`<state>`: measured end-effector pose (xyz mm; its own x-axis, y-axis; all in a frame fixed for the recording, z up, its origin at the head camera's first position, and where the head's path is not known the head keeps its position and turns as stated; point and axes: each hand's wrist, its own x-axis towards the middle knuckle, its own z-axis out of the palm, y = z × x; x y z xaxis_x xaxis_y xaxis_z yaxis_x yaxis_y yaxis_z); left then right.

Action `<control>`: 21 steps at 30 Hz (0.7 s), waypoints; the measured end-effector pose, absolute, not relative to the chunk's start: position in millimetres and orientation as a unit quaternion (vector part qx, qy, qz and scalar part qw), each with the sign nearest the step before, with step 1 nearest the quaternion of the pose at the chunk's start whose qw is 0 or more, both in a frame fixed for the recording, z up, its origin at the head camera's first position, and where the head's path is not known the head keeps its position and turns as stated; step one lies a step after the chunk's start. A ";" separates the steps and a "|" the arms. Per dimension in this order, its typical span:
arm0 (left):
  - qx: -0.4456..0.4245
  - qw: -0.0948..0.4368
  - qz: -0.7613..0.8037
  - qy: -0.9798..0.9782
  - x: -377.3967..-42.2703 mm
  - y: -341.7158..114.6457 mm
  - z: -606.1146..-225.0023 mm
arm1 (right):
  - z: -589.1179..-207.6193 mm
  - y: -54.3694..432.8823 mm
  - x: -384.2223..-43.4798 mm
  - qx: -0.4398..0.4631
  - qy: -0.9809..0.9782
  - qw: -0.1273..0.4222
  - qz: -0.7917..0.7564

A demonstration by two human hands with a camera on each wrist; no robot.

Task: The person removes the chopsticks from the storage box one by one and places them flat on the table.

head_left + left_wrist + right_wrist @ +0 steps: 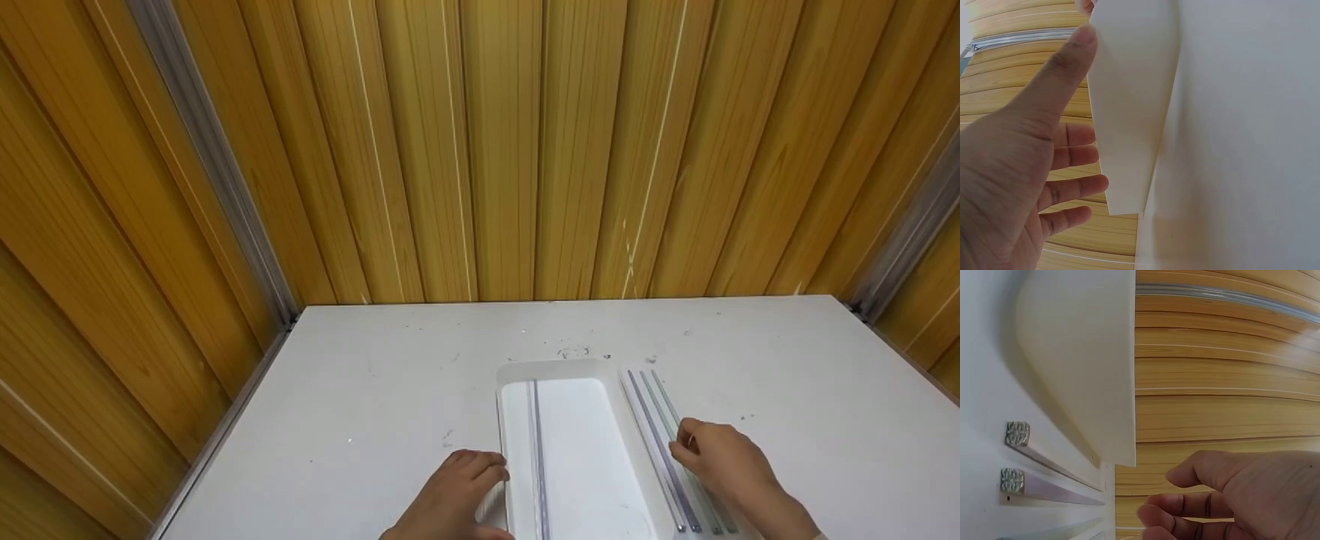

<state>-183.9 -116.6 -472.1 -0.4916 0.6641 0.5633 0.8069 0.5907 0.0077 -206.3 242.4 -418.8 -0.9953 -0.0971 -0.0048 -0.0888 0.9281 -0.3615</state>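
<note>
A long white tray (592,442) lies on the table, with a pale and a purple chopstick (538,435) side by side along its left part. My left hand (457,487) is at the tray's left side, fingers extended, fingertips right at the rim. Outside the tray's right wall lie several chopsticks, among them a purple one (1053,489) and a pale one (1061,468), with patterned metallic ends. Over the green chopsticks (667,401) hovers my right hand (724,454), fingers loosely bent. In the right wrist view a gap shows between thumb and fingers, with nothing held.
The white table (375,390) carries small dark marks behind the tray. Wood-patterned panels (502,150) rise along its back and sides, with grey metal posts (217,150) at the corners.
</note>
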 end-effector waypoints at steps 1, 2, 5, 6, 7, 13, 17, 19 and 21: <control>-0.431 0.264 -0.137 -0.852 -183.8 -116.5 -472.1 | -418.4 240.3 -206.0 -0.050 0.982 0.008 -0.183; -0.431 0.267 -0.137 -0.851 -184.0 -116.4 -472.4 | -418.0 238.3 -205.8 -0.053 0.982 0.004 -0.183; -0.432 0.275 -0.138 -0.848 -184.4 -115.9 -473.2 | -417.3 233.4 -205.0 -0.059 0.981 -0.006 -0.186; -0.432 0.280 -0.138 -0.846 -184.7 -115.9 -473.7 | -417.2 231.9 -204.8 -0.062 0.980 -0.009 -0.188; -0.433 0.283 -0.138 -0.845 -184.9 -115.9 -474.1 | -417.0 230.5 -204.7 -0.065 0.980 -0.013 -0.190; -0.432 0.285 -0.137 -0.844 -185.1 -116.2 -474.9 | -415.3 223.1 -204.7 -0.073 0.977 -0.015 -0.198; -0.429 0.281 -0.134 -0.848 -185.0 -116.6 -474.6 | -414.4 218.2 -204.5 -0.075 0.976 -0.009 -0.204; -0.429 0.280 -0.133 -0.848 -184.8 -116.7 -474.4 | -414.5 215.6 -204.6 -0.077 0.975 -0.009 -0.206; -0.430 0.281 -0.132 -0.848 -184.6 -116.8 -474.0 | -414.6 212.6 -204.7 -0.079 0.975 -0.011 -0.208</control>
